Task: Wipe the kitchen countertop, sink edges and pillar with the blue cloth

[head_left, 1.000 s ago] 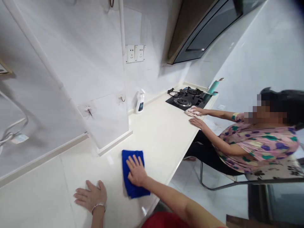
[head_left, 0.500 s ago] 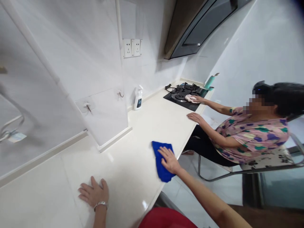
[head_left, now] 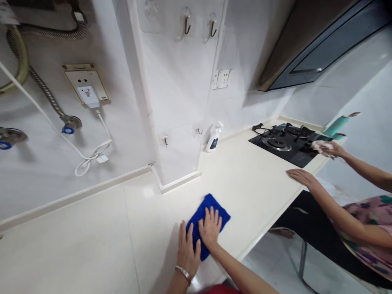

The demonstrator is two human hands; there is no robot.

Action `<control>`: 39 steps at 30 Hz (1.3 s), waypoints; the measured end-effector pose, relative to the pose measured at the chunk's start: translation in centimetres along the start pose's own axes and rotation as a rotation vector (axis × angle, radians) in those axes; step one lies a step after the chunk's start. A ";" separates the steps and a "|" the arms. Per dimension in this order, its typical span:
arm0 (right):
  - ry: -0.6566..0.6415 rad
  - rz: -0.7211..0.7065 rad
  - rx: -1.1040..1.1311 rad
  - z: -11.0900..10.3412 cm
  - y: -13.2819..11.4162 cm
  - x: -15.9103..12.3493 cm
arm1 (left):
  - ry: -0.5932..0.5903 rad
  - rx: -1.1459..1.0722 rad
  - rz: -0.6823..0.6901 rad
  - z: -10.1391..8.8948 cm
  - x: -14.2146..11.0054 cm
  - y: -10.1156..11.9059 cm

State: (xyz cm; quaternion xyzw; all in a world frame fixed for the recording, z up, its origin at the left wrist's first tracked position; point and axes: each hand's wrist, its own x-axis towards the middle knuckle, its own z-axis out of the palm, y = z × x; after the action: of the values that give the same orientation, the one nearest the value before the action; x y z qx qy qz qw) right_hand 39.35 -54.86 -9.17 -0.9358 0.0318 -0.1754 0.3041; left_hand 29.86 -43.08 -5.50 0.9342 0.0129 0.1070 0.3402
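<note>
Currently, a blue microfibre cloth (head_left: 208, 220) is being pressed flat on the cream countertop (head_left: 245, 183) near its front edge under the left hand (head_left: 187, 253) and right hand (head_left: 210, 228), both open-palmed, gripping nothing; wiping judged under way, continued downward pressure needed next.

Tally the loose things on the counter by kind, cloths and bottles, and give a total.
Cloths: 2, the blue cloth under both of the wearer's hands, and a pinkish cloth under a co-worker's hand.
Bottles: 2, a white spray bottle and a teal bottle.
Total: 4
</note>
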 end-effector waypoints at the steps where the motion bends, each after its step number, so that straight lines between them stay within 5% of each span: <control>1: -0.063 -0.010 0.080 0.6 -1.0 -0.5 | -0.004 -0.001 0.010 0.2 -0.2 0.5; 5: -0.218 -0.044 0.408 -0.2 -1.0 -0.6 | -0.001 0.059 0.000 -0.3 -0.3 0.3; 9: -0.092 -0.132 0.611 -4.2 3.2 0.7 | -0.065 0.109 -0.002 -1.3 -0.2 -0.8; 12: 0.000 -0.224 0.478 -7.1 7.2 2.2 | -0.059 0.080 0.003 -3.0 -0.1 -1.9; 18: -0.002 -0.446 0.081 -9.6 14.3 4.1 | 0.047 0.163 -0.045 -12.6 -1.0 -9.0; 21: -0.001 -0.466 -0.049 -9.1 15.9 3.6 | 0.173 0.301 -0.123 -17.8 -1.7 -12.0; 23: 0.006 -0.449 -0.119 -8.6 16.0 3.1 | 0.239 0.359 -0.186 -19.4 -1.6 -12.6; 26: 0.010 -0.432 -0.179 -8.4 15.6 2.6 | 0.262 0.398 -0.219 -17.7 -0.3 -11.4; 32: 0.031 -0.444 -0.178 -8.7 15.3 2.5 | 0.166 0.449 -0.147 -9.7 0.2 -5.9; 37: 0.034 -0.460 -0.132 -8.3 15.8 2.5 | -0.153 0.458 0.301 -9.8 -3.8 -6.2; 39: 0.026 -0.460 -0.120 -8.1 16.1 2.6 | -0.042 0.495 0.200 -9.4 -4.7 -7.4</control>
State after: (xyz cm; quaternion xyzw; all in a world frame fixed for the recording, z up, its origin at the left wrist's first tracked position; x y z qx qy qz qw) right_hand 39.68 -72.90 -11.59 -0.9324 -0.1682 -0.2501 0.1997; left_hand 23.65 -31.87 -4.13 0.9875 -0.0610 0.1141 0.0895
